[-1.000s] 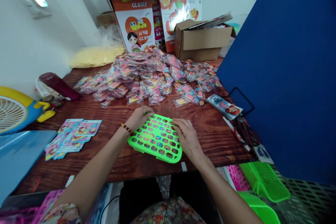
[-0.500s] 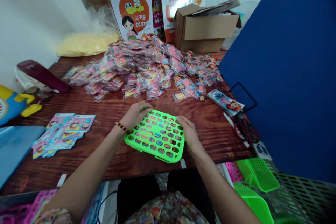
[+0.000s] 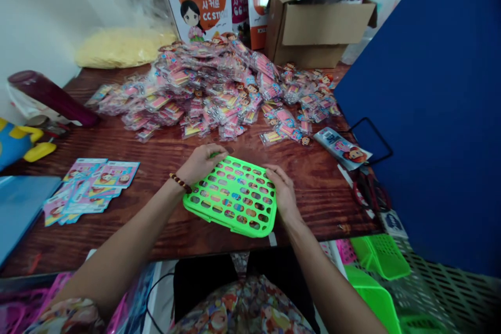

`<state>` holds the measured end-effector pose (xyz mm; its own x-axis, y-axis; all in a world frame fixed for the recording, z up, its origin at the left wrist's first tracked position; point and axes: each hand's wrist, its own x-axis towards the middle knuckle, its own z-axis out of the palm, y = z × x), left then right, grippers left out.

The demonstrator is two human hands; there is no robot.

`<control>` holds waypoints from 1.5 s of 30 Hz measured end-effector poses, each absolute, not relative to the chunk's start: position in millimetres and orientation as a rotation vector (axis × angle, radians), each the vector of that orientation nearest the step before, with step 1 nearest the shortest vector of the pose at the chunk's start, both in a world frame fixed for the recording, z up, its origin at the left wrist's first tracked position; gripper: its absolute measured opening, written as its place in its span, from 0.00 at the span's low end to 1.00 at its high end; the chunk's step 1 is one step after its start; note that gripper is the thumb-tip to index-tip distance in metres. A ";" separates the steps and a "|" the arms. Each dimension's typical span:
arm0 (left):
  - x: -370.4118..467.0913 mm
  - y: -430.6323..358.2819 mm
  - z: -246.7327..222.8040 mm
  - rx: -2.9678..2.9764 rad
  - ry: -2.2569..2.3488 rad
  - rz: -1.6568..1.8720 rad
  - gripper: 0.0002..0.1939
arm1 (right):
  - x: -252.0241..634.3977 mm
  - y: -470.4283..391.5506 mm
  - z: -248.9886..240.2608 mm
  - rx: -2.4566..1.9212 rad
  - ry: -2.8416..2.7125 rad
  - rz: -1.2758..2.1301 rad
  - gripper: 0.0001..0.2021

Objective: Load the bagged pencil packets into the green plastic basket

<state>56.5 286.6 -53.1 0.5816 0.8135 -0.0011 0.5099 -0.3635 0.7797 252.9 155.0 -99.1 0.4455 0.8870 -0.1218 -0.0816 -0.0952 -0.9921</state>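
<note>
A bright green plastic basket [image 3: 230, 188] with oval slots sits at the front of the wooden table, its slotted face toward me. Colourful printed items show through the slots. My left hand [image 3: 201, 163], with a beaded bracelet at the wrist, grips its far left edge, fingers curled over the rim. On the right edge, my right hand [image 3: 282, 190] holds it with the fingers along the side. Beyond the basket lies a big heap of small clear packets [image 3: 211, 88] with pink and yellow contents.
Printed cards [image 3: 92, 188] lie at left beside a blue folder [image 3: 27, 209]. A dark red bottle [image 3: 55, 98] leans behind them. An open carton [image 3: 321, 26] stands at the back. Scissors [image 3: 370, 190] and a printed pouch [image 3: 342, 148] are at right, with green baskets [image 3: 379, 255] below the edge.
Both hands keep their hold on the green basket, which looks slightly more tilted. The camera view has shifted a little, moving the background upward.
</note>
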 end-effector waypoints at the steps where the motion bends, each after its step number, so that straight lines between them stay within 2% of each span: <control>1: 56.8 286.4 -52.9 2.048 1.056 0.496 0.17 | 255.0 154.2 -98.4 -1.457 -0.866 0.812 0.15; 4: 57.7 286.9 -54.2 2.060 1.073 0.471 0.16 | 264.8 152.4 -92.1 -1.445 -1.298 0.380 0.13; 9: 57.5 288.2 -58.8 2.067 1.110 0.472 0.17 | 271.2 138.2 -81.1 -1.367 -1.932 0.268 0.16; 15: 49.6 275.8 -64.9 2.064 1.179 0.529 0.16 | 247.9 94.0 -69.2 -1.429 -2.364 0.155 0.35; 17: 46.2 267.1 -65.1 2.082 1.213 0.569 0.15 | 244.6 87.5 -70.0 -1.414 -2.406 0.106 0.35; 21: 40.6 245.9 -57.1 2.198 1.233 0.705 0.13 | 247.4 89.6 -75.4 -1.368 -2.415 0.085 0.29; 24: 30.6 227.2 -49.9 2.446 1.107 0.740 0.12 | 249.3 91.9 -76.4 -1.351 -2.399 0.099 0.27; 27: 11.2 208.4 -48.8 2.632 0.880 0.631 0.14 | 248.8 91.3 -75.3 -1.352 -2.400 0.074 0.26; 29: -2.6 197.7 -50.8 2.738 0.718 0.534 0.23 | 248.2 90.4 -74.3 -1.350 -2.397 0.061 0.25; 32: -15.0 187.1 -55.1 2.920 0.596 0.365 0.47 | 247.8 89.5 -72.9 -1.334 -2.377 0.076 0.25; 33: -16.4 185.0 -56.5 2.966 0.600 0.332 0.49 | 247.8 89.3 -72.9 -1.327 -2.368 0.084 0.25; 37: -14.4 181.2 -60.3 3.065 0.649 0.305 0.44 | 249.2 87.9 -77.5 -1.267 -2.343 0.088 0.25; 45: -11.5 178.3 -58.5 3.097 0.686 0.256 0.41 | 255.7 82.8 -94.7 -1.153 -2.400 0.079 0.22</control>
